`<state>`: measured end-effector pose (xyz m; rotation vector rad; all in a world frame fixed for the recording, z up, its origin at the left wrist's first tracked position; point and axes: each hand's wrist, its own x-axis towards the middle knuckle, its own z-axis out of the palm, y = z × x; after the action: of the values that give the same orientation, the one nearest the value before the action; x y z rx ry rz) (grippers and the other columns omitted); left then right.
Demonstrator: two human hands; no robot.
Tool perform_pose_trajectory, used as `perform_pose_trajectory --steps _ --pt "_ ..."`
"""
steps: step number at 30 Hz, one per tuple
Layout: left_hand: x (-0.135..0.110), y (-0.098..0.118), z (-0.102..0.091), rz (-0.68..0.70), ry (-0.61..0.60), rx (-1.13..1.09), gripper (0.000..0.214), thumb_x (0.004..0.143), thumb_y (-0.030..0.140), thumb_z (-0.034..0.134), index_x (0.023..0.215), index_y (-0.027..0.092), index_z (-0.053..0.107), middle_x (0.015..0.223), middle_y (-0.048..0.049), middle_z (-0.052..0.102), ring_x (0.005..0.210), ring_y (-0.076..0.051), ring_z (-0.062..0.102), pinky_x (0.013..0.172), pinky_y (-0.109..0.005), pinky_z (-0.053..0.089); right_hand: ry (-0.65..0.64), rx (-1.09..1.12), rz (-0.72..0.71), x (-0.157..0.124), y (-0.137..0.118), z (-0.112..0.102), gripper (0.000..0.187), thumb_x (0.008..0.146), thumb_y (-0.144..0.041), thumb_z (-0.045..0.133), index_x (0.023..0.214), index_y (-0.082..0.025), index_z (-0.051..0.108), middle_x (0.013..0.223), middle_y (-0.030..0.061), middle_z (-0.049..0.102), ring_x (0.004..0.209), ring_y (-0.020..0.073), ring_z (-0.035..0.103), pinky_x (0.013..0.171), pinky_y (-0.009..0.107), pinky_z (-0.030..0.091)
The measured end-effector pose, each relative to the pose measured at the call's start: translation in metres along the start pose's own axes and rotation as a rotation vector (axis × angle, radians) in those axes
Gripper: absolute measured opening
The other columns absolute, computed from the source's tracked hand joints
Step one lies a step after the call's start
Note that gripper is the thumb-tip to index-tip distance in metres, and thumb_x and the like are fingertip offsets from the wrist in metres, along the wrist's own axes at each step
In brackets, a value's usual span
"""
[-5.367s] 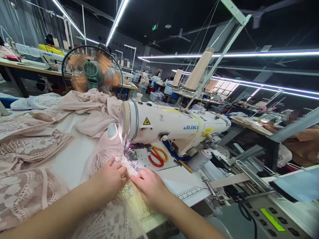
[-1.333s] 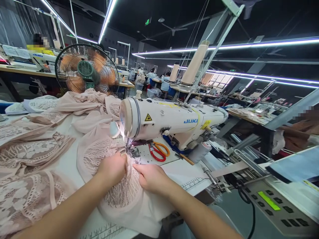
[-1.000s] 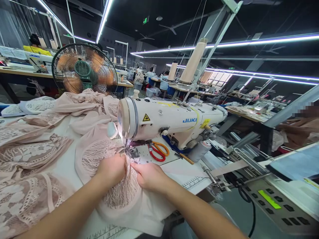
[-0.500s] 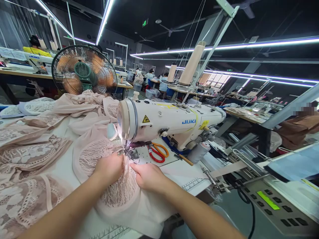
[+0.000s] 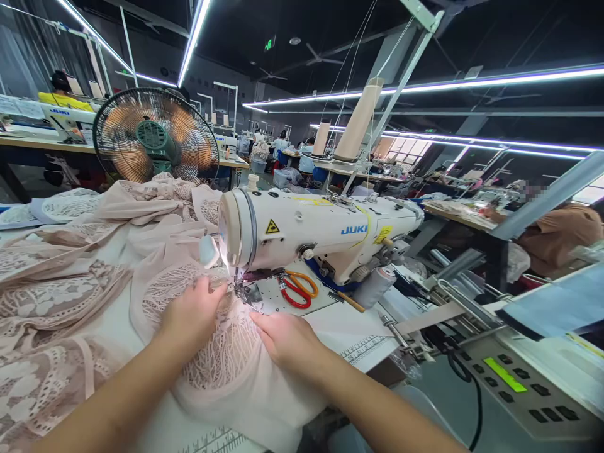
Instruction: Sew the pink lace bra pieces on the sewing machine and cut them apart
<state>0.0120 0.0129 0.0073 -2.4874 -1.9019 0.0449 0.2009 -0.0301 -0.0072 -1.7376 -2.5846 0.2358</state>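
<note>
My left hand [image 5: 191,314] lies on a piece of pale pink lace fabric [image 5: 221,355], fingers curled on the cloth just left of the presser foot [image 5: 245,290]. Just right of the foot my right hand [image 5: 285,340] presses flat on the same fabric, fingers together. The white JUKI sewing machine [image 5: 306,236] stands right behind both hands. The lace piece drapes over the table's front edge between my forearms.
Red and orange scissors [image 5: 297,290] lie under the machine arm. More pink lace pieces [image 5: 56,296] cover the table to the left. A standing fan [image 5: 153,138] is behind them. A control panel [image 5: 514,384] sits lower right. Thread cones [image 5: 358,119] stand behind; other workers sit further off.
The lace piece has turned and slid further under the foot and toward me. My left hand has shifted left and flattened on the cloth; my right hand stays beside the foot.
</note>
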Motion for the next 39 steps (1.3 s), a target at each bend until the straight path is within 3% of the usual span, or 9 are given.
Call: perform_pose_trajectory --steps 2,5,8,14,18,23,26,30,39 --pt "-0.010 0.006 -0.006 0.162 0.049 0.060 0.049 0.080 0.007 0.040 0.120 0.024 0.061 0.128 -0.0148 0.054 0.117 -0.034 0.050 0.096 -0.050 0.039 0.002 -0.016 -0.060 -0.009 0.005 0.001 0.034 0.089 -0.025 0.038 0.116 -0.028 0.059 0.087 0.0045 0.066 0.075 0.0192 0.058 0.055 0.028 0.026" --pt "-0.026 0.018 -0.010 0.302 -0.090 0.024 0.033 0.084 0.028 0.048 0.111 0.022 0.067 0.114 -0.0159 0.063 0.122 -0.038 0.043 0.103 -0.060 0.028 -0.018 -0.026 -0.111 -0.018 0.012 0.004 0.031 0.086 -0.022 0.044 0.111 -0.028 0.061 0.087 0.0040 0.063 0.074 0.0177 0.055 0.055 0.027 0.025" --pt "-0.036 0.024 -0.011 0.215 -0.261 -0.028 0.061 0.073 0.052 0.059 0.127 0.024 0.056 0.125 -0.0181 0.058 0.127 -0.044 0.036 0.095 -0.070 0.030 -0.019 -0.010 -0.120 -0.018 0.016 0.006 0.036 0.086 -0.022 0.043 0.118 -0.029 0.059 0.087 0.0038 0.062 0.075 0.0175 0.054 0.056 0.027 0.026" --pt "-0.031 0.017 -0.014 0.138 -0.344 0.021 0.079 0.069 0.052 0.060 0.140 0.022 0.041 0.143 -0.0185 0.042 0.137 -0.042 0.023 0.094 -0.072 0.030 -0.072 -0.029 -0.086 -0.001 0.012 0.002 0.046 0.085 -0.021 0.041 0.129 -0.029 0.053 0.094 0.0058 0.064 0.074 0.0189 0.056 0.054 0.028 0.027" --pt "-0.030 0.014 -0.016 0.097 -0.278 0.072 0.075 0.070 0.048 0.058 0.138 0.019 0.044 0.143 -0.0206 0.041 0.137 -0.042 0.024 0.091 -0.070 0.036 -0.142 -0.056 -0.051 0.007 0.009 -0.001 0.053 0.084 -0.021 0.041 0.137 -0.029 0.045 0.096 0.0074 0.066 0.079 0.0217 0.059 0.054 0.028 0.029" --pt "-0.031 0.016 -0.016 -0.019 -0.263 0.129 0.075 0.072 0.048 0.058 0.140 0.019 0.041 0.150 -0.0186 0.033 0.135 -0.046 0.024 0.083 -0.064 0.045 -0.108 -0.047 -0.093 0.005 0.013 -0.002 0.051 0.085 -0.021 0.040 0.136 -0.028 0.046 0.095 0.0079 0.067 0.079 0.0226 0.061 0.056 0.029 0.034" --pt "-0.028 0.015 -0.018 -0.090 -0.303 0.105 0.078 0.074 0.046 0.059 0.143 0.019 0.036 0.155 -0.0162 0.021 0.124 -0.047 0.041 0.079 -0.055 0.050 -0.136 -0.033 -0.096 0.004 0.013 -0.005 0.053 0.085 -0.019 0.041 0.136 -0.027 0.045 0.100 0.0081 0.068 0.083 0.0236 0.062 0.059 0.030 0.038" --pt "-0.024 0.009 -0.019 -0.095 -0.350 0.073 0.076 0.078 0.042 0.056 0.145 0.018 0.031 0.157 -0.0183 0.010 0.100 -0.036 0.062 0.075 -0.047 0.052 -0.185 -0.052 -0.078 0.010 0.008 -0.008 0.057 0.083 -0.018 0.042 0.139 -0.026 0.042 0.102 0.0094 0.070 0.086 0.0267 0.064 0.061 0.032 0.042" --pt "-0.005 -0.012 -0.014 -0.058 -0.306 0.058 0.079 0.077 0.042 0.058 0.146 0.018 0.029 0.157 -0.0209 0.004 0.104 -0.036 0.062 0.079 -0.045 0.052 -0.172 -0.115 -0.049 0.023 -0.004 -0.014 0.063 0.079 -0.017 0.048 0.141 -0.021 0.039 0.087 0.0092 0.071 0.076 0.0261 0.067 0.051 0.029 0.041"
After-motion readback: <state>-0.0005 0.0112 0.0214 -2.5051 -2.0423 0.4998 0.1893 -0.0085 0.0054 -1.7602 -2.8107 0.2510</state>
